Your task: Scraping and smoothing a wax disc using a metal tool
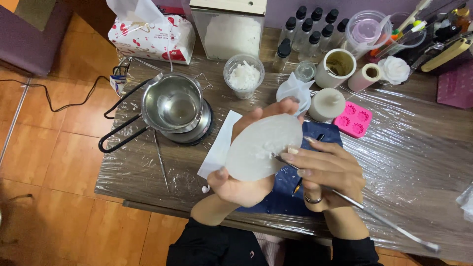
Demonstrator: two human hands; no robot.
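Scraping looks to be the step in hand: the left hand [241, 172] cradles a translucent oval mould [263, 147] at table centre, the right hand [325, 170] pinches a thin metal tool [364, 209] at its three-o'clock edge, calling for gentle, steady strokes.

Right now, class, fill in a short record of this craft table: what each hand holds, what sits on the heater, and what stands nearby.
Left hand: cradles a translucent white oval mould, tilted toward the camera
Right hand: grips a thin metal tool, tip on the mould's inner face
Heater: steel pouring pot holding clear liquid
Nearby: cup of white flakes, pink flower mould, small dark-capped bottles, tissue box
Table: wooden, under clear plastic film
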